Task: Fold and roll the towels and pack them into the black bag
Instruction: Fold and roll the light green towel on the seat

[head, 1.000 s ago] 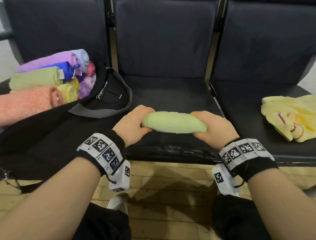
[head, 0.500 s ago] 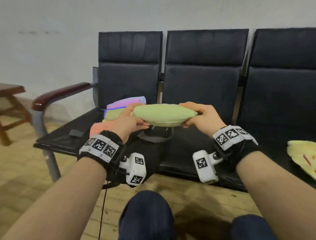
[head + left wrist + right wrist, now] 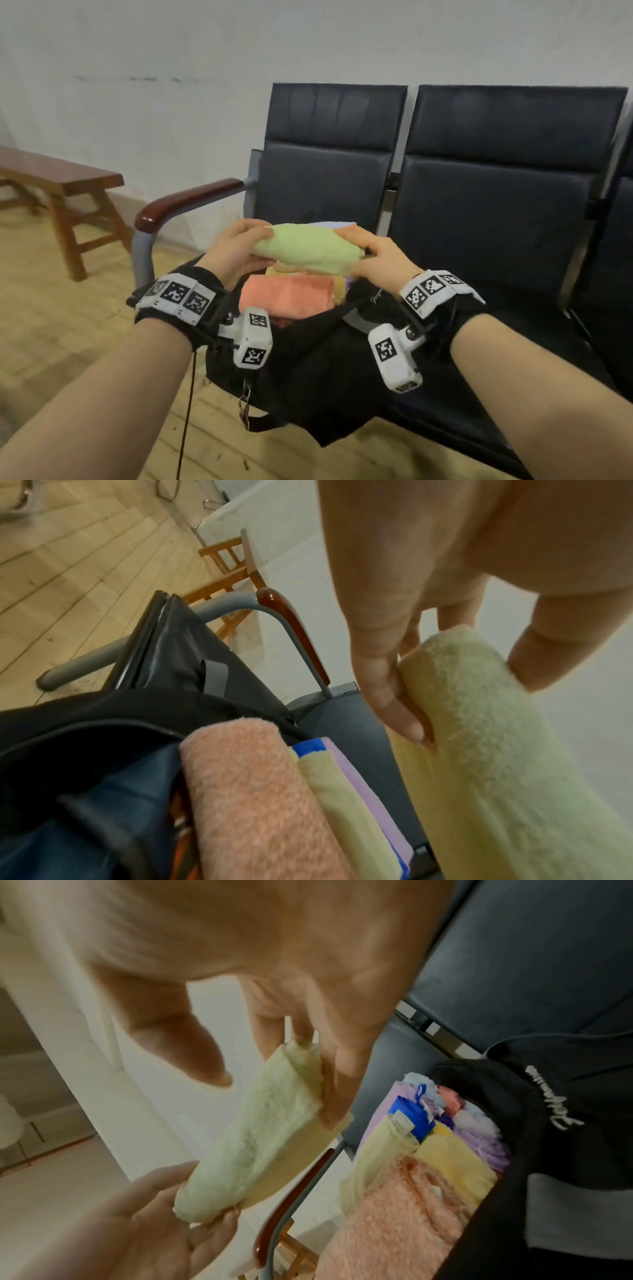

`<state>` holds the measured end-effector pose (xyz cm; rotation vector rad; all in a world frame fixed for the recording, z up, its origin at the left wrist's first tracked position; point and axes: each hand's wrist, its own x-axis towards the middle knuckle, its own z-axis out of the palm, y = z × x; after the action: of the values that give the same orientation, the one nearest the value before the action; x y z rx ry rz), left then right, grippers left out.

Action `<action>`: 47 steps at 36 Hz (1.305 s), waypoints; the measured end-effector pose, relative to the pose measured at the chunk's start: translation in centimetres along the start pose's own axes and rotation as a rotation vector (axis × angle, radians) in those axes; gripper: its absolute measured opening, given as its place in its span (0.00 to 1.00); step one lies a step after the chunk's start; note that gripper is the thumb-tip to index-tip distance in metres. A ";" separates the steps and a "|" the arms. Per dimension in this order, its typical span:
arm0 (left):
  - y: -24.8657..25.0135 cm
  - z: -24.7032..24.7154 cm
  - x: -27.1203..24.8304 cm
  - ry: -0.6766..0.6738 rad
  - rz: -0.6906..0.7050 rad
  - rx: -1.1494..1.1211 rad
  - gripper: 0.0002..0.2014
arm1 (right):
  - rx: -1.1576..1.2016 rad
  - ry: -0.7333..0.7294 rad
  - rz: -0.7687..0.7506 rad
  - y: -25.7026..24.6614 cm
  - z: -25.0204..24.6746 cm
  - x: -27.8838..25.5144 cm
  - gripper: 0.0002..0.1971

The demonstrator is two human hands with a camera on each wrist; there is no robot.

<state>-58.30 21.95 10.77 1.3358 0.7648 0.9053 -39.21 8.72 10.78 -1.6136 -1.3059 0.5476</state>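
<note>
Green rolled towel [image 3: 308, 248] held by its ends above the black bag [image 3: 308, 370], left hand [image 3: 236, 250] and right hand [image 3: 373, 257] with fingers curled round it. I judge: lower it level, keep ends pinched so it stays rolled. Bag already holds orange towel [image 3: 286, 298], other rolls far side.

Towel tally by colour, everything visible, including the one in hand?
held green + bagged green: 2
peach: 1
yellow: 1
blue: 1
lilac + purple: 2
coral: 1
light blue: 1
Total: 9 visible; any deeper in the bag are hidden.
</note>
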 end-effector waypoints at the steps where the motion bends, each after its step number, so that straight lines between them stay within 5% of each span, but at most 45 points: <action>1: 0.0 -0.4 0.7 -0.003 -0.002 0.013 0.03 | 0.053 -0.029 0.042 0.2 0.2 0.6 0.35; 5: -0.3 -1.4 3.4 -0.003 0.009 0.023 0.04 | 0.018 -0.010 -0.024 1.0 0.9 3.2 0.25; 10: -0.5 -1.9 5.9 0.014 -0.015 -0.006 0.05 | -0.181 0.088 -0.212 2.2 1.9 6.1 0.29; 18: -4.1 -2.4 9.6 0.065 -0.048 0.018 0.12 | -1.116 0.139 -0.474 3.7 4.0 8.9 0.36; 21: -6.1 -2.5 10.3 0.077 -0.090 0.081 0.13 | -1.271 0.146 -0.612 5.9 4.6 9.5 0.40; 25: -9.0 -2.4 10.8 0.077 -0.159 0.277 0.16 | -1.383 -0.244 -0.348 5.4 5.3 7.8 0.31; 27: -9.9 -2.3 11.0 0.059 -0.171 0.345 0.14 | -1.361 -0.303 -0.228 5.9 5.2 7.7 0.30; 35: -9.9 -1.8 12.5 0.144 -0.139 0.710 0.12 | -1.140 -0.327 -0.164 6.8 4.0 8.3 0.34; 40: -8.5 -0.8 12.7 0.160 -0.189 0.925 0.27 | -0.998 -0.256 -0.132 6.2 3.6 8.2 0.31; 47: -7.6 -0.4 11.7 0.112 -0.313 1.129 0.28 | -0.986 -0.311 0.014 5.0 3.8 7.6 0.35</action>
<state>-52.39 32.36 3.65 2.0358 1.6508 0.2426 -37.29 17.35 6.33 -2.3832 -1.9724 0.1374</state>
